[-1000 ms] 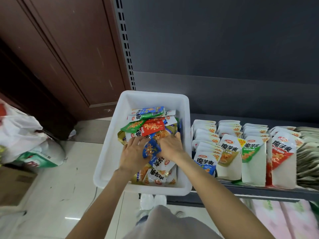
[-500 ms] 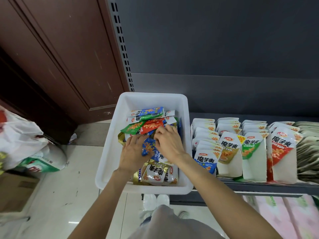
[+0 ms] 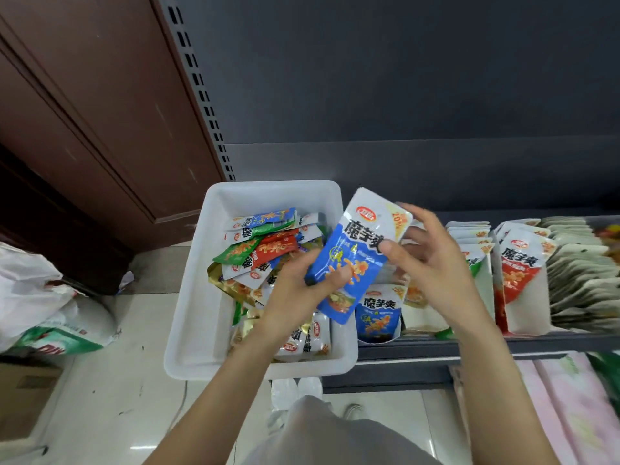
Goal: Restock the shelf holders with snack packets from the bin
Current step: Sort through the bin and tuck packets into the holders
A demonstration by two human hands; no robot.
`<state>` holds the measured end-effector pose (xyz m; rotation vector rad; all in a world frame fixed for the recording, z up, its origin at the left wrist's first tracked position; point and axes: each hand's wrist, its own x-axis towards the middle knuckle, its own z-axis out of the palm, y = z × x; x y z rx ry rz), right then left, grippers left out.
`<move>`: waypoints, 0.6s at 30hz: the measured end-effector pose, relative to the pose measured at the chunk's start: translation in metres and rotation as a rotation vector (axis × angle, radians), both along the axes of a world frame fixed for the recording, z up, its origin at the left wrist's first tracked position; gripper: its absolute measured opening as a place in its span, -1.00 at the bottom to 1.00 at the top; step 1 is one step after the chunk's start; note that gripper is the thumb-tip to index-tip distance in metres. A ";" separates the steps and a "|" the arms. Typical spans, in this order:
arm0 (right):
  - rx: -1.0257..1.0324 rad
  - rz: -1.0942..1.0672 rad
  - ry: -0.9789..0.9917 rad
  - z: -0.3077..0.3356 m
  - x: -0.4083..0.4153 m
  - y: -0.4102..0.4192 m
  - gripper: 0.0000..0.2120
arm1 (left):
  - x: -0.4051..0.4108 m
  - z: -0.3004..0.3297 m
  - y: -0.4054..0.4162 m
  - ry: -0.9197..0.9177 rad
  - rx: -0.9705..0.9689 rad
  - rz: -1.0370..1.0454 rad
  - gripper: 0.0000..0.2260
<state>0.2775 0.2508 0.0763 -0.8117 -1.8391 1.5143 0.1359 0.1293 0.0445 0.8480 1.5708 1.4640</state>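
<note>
A blue and white snack packet is held up above the right rim of the white bin. My left hand grips its lower left edge. My right hand holds its right side, thumb on the front and fingers behind. Several loose packets in green, red, blue and gold lie heaped in the bin. To the right, white shelf holders stand in a row on the shelf, with blue, green and red packets upright in them.
A dark shelf ledge carries the holders, with pale stacked packets at far right. A slotted upright and brown door stand behind the bin. White bags and a cardboard box sit on the floor at left. Pink packs lie below the shelf.
Both hands were digging among the packets in the bin. They have since lifted one blue packet out and raised it to the right, toward the holders.
</note>
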 end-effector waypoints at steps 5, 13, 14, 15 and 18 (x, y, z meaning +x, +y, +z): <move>0.038 -0.141 0.106 -0.007 0.048 0.005 -0.69 | 0.041 -0.016 0.032 0.346 0.058 -0.192 -0.83; 0.053 -0.191 -0.070 -0.060 0.062 -0.009 -0.82 | 0.046 -0.045 0.033 0.779 0.105 -0.144 -0.90; 0.063 -0.180 -0.099 -0.067 0.059 -0.010 -0.83 | 0.044 -0.047 0.032 0.785 0.112 -0.124 -0.91; 0.097 -0.160 -0.135 -0.073 0.056 -0.011 -0.79 | 0.042 -0.048 0.030 0.805 0.111 -0.104 -0.94; 0.251 -0.131 -0.254 -0.088 0.046 -0.014 -0.78 | 0.037 -0.056 0.028 0.920 0.075 -0.052 -0.79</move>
